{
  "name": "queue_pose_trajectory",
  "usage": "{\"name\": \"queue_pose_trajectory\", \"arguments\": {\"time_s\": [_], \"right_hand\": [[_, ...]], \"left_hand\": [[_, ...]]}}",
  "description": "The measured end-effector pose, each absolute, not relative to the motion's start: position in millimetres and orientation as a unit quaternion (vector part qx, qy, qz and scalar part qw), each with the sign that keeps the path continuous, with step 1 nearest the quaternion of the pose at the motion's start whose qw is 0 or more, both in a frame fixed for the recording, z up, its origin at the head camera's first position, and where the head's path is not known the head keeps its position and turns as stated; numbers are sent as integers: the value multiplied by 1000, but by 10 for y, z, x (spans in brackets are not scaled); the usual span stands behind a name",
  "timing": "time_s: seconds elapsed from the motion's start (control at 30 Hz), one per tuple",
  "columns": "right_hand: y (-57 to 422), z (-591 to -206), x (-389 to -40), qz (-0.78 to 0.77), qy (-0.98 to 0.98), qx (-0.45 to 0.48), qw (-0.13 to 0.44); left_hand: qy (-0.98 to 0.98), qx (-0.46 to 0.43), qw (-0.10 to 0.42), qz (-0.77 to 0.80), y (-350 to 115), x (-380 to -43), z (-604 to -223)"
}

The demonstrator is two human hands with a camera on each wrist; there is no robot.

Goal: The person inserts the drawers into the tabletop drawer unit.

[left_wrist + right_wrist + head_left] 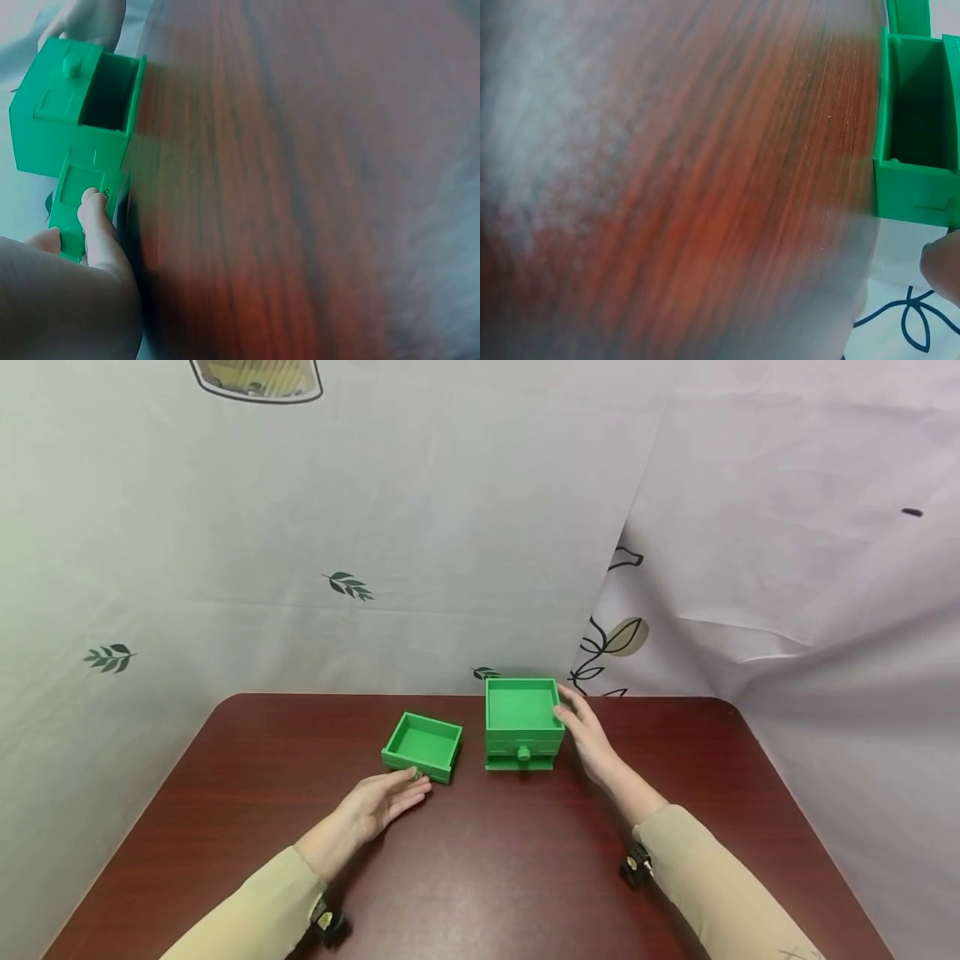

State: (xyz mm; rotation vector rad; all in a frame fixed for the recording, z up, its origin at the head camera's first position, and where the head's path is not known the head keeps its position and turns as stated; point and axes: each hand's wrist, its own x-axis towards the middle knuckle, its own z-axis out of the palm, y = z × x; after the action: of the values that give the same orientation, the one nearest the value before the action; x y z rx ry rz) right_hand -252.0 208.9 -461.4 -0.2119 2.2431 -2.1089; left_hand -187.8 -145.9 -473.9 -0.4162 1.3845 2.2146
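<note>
left grip [382, 804] at green drawer [424, 743]

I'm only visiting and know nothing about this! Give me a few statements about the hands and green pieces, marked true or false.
1. The loose drawer lies left of the green cabinet in the head view. True.
2. The left hand is on the cabinet. False: the left hand is at the loose drawer's front.
3. The right hand is at the cabinet's right side. True.
4. A drawer fills the cabinet's lower slot. False: the lower slot stands open.
5. The tabletop is white. False: the tabletop is reddish brown.
</note>
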Motion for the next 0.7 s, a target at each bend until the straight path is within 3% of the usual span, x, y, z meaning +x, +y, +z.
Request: {"name": "queue_pose_trajectory", "arguments": {"time_s": [0.7], "right_hand": [[2081,-4616,-2513,-685,725,-68,27]], "left_hand": [[496,-106,284,813,-1304,-1476,-4712]]}}
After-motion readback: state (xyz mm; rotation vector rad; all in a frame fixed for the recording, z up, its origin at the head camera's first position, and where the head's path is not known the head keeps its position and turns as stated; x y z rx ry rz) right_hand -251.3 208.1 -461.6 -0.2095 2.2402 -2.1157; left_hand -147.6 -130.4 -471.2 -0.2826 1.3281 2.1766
